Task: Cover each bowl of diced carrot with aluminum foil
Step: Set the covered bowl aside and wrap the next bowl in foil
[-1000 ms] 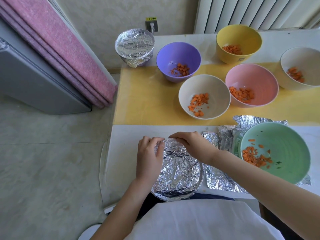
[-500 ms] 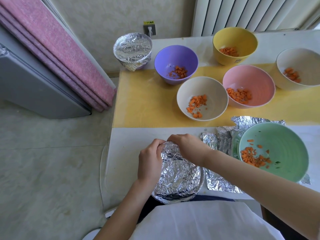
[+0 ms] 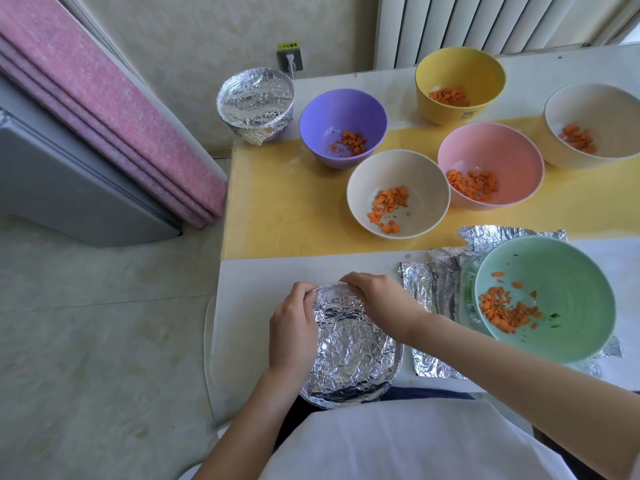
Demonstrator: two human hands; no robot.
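Head view: my left hand [image 3: 294, 327] and right hand [image 3: 377, 299] both pinch the foil [image 3: 349, 348] at the bowl's far rim; I'd crimp evenly round, pressing gently.

Soft, even daylight fills the scene — brightest at the far right past the radiator [image 3: 485, 26], where the view washes out pale. Shadows beneath the bowls near it are faint and diffuse. The foil-covered bowl [image 3: 349, 344] throws small glints, no harsh glare. Focus is sharp centrally; wide-angle distortion bows lines toward the edges.
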